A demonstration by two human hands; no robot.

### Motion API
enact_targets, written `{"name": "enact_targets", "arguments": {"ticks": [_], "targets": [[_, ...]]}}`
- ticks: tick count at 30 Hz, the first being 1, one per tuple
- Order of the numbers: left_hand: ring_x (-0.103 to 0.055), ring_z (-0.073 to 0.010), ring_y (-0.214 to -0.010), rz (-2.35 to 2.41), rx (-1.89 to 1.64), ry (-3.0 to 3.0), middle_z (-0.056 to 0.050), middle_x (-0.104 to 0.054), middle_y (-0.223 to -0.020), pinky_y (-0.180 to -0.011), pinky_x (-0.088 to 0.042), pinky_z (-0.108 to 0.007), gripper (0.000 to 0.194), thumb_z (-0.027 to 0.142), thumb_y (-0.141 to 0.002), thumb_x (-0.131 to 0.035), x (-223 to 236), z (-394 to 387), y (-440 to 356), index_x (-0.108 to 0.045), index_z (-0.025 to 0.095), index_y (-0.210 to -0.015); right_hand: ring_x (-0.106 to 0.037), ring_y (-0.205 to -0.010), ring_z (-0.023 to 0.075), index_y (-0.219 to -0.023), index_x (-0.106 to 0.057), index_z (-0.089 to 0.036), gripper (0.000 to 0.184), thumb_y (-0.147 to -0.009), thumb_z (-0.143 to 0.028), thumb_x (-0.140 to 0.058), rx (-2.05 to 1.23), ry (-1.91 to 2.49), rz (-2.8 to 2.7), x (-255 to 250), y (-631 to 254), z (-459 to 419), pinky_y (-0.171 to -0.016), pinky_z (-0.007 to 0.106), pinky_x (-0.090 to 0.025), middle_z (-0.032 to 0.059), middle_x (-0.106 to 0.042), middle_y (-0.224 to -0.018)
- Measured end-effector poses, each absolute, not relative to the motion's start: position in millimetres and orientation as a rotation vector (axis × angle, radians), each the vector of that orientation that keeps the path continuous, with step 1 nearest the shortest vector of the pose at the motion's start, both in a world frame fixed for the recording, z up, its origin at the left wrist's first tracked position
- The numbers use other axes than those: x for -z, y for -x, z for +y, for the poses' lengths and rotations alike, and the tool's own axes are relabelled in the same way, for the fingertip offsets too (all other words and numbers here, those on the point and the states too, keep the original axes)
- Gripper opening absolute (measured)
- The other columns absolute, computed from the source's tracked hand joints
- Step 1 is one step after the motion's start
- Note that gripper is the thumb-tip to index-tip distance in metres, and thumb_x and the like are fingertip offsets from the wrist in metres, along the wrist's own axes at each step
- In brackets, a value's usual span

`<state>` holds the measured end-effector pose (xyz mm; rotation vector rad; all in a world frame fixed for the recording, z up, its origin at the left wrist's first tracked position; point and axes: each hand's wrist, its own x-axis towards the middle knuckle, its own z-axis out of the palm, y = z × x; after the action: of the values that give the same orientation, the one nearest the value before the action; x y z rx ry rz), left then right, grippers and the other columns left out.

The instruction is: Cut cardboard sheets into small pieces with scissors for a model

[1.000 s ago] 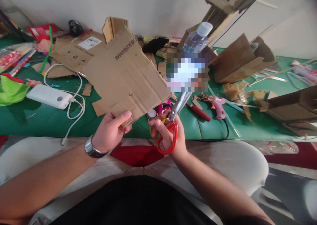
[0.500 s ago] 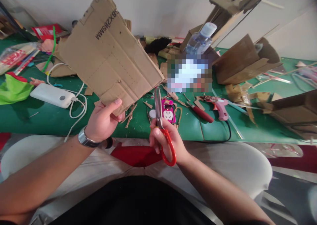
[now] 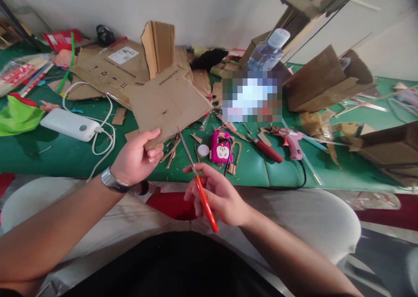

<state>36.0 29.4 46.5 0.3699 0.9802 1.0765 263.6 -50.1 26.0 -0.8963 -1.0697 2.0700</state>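
Observation:
My left hand [image 3: 139, 157] pinches the near corner of a flat piece of cardboard [image 3: 170, 103], thumb on top and fingers beneath. The sheet tilts away from me above the table, with printed lettering near its far edge. In my right hand [image 3: 218, 192] is a pair of scissors [image 3: 204, 203] with red handles. Its narrow blades [image 3: 186, 146] look closed or nearly so and point up and left, the tip at the cardboard's near edge. Whether the tip touches the cardboard I cannot tell.
On the green table [image 3: 156, 170] lie a white power bank [image 3: 68, 125], a pink socket block [image 3: 222, 146], a red-handled tool [image 3: 267, 151] and a pink glue gun [image 3: 294, 144]. A water bottle [image 3: 266, 53] and cardboard constructions [image 3: 326, 79] stand behind and right, among scraps.
The cardboard has tipped down and away from me, uncovering more cardboard behind it. The scissors have turned edge-on and swung left, their tip now at the cardboard's near edge.

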Motion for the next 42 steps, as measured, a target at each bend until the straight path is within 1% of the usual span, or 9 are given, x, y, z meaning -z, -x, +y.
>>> {"name": "enact_targets", "arguments": {"ticks": [4, 8, 11, 15, 20, 23, 29, 37, 42], "targets": [[-0.04, -0.0051, -0.039, 1.03, -1.031, -0.459, 0.009, -0.038, -0.049, -0.039, -0.035, -0.017, 0.042, 0.022, -0.083, -0.082, -36.3, 31.0, -25.5, -0.045, 0.023, -0.064, -0.067, -0.046, 0.0135, -0.132, -0.05, -0.026, 0.054, -0.101, -0.065, -0.071, -2.243, 0.934, -0.986, -34.8, -266.4, -51.8, -0.043, 0.021, -0.053, -0.0033, -0.074, -0.079], [-0.047, -0.009, -0.042, 1.069, -1.039, -0.544, 0.008, -0.043, -0.048, -0.042, -0.038, -0.021, 0.034, 0.027, -0.084, -0.084, -24.3, 31.5, -18.3, -0.055, 0.025, -0.067, -0.056, -0.04, 0.0099, -0.129, -0.05, -0.028, 0.051, -0.104, -0.07, -0.061, -2.194, 1.045, -1.045, -41.7, -266.8, -54.9, -0.04, 0.016, -0.04, -0.0068, -0.067, -0.068], [-0.047, -0.0095, -0.042, 1.092, -1.013, -0.564, 0.007, -0.046, -0.047, -0.041, -0.039, -0.02, 0.036, 0.03, -0.083, -0.086, -25.1, 29.1, -21.9, -0.056, 0.024, -0.065, -0.046, -0.044, 0.0071, -0.128, -0.049, -0.029, 0.053, -0.101, -0.072, -0.065, -2.225, 1.05, -0.996, -41.4, -265.7, -57.5, -0.044, 0.017, -0.035, -0.0076, -0.063, -0.072], [-0.047, -0.0075, -0.041, 1.1, -1.004, -0.558, 0.004, -0.051, -0.047, -0.042, -0.042, -0.018, 0.041, 0.03, -0.083, -0.085, -37.5, 22.2, -36.9, -0.053, 0.021, -0.059, -0.037, -0.054, 0.0078, -0.122, -0.051, -0.029, 0.056, -0.094, -0.071, -0.075, -2.304, 1.029, -0.818, -36.1, -262.9, -58.5, -0.048, 0.019, -0.024, -0.0065, -0.055, -0.077], [-0.05, -0.0067, -0.041, 1.105, -1.038, -0.599, 0.003, -0.058, -0.056, -0.038, -0.039, -0.016, 0.024, 0.024, -0.079, -0.083, -43.9, 15.8, -50.2, -0.064, 0.017, -0.068, -0.025, -0.053, 0.0057, -0.117, -0.049, -0.029, 0.061, -0.087, -0.068, -0.085, -2.322, 1.007, -0.701, -32.9, -261.4, -55.8, -0.047, 0.02, -0.013, -0.0086, -0.046, -0.077], [-0.052, -0.0069, -0.04, 1.115, -1.038, -0.623, 0.001, -0.063, -0.06, -0.037, -0.038, -0.016, 0.02, 0.027, -0.079, -0.083, -39.0, 13.3, -51.8, -0.068, 0.016, -0.074, -0.024, -0.053, 0.0057, -0.116, -0.049, -0.028, 0.062, -0.087, -0.069, -0.085, -2.317, 1.02, -0.685, -35.1, -261.0, -53.9, -0.047, 0.021, -0.011, -0.0094, -0.043, -0.076], [-0.054, -0.0105, -0.039, 1.132, -1.007, -0.734, 0.004, -0.057, -0.047, -0.038, -0.041, -0.017, 0.018, 0.029, -0.082, -0.08, -31.1, 8.7, -53.5, -0.069, 0.016, -0.077, -0.024, -0.052, 0.0065, -0.114, -0.048, -0.029, 0.064, -0.085, -0.07, -0.087, -2.306, 1.129, -0.656, -35.0, -257.9, -52.7, -0.048, 0.023, -0.012, -0.0102, -0.041, -0.074], [-0.056, -0.0113, -0.041, 1.094, -1.022, -0.853, 0.003, -0.061, -0.051, -0.039, -0.045, -0.02, 0.016, 0.029, -0.089, -0.076, -25.1, 11.5, -50.0, -0.071, 0.015, -0.08, -0.023, -0.058, 0.0074, -0.112, -0.047, -0.028, 0.064, -0.085, -0.067, -0.089, -2.285, 1.143, -0.738, -30.3, -261.2, -50.7, -0.053, 0.025, -0.012, -0.0093, -0.035, -0.076], [-0.057, -0.0116, -0.042, 1.09, -1.019, -0.841, 0.002, -0.064, -0.057, -0.039, -0.045, -0.021, 0.015, 0.029, -0.089, -0.077, -23.7, 11.9, -49.2, -0.072, 0.015, -0.086, -0.025, -0.057, 0.0067, -0.11, -0.046, -0.028, 0.063, -0.085, -0.068, -0.089, -2.321, 1.121, -0.665, -29.5, -259.2, -48.7, -0.051, 0.023, -0.012, -0.0093, -0.04, -0.077]]}}
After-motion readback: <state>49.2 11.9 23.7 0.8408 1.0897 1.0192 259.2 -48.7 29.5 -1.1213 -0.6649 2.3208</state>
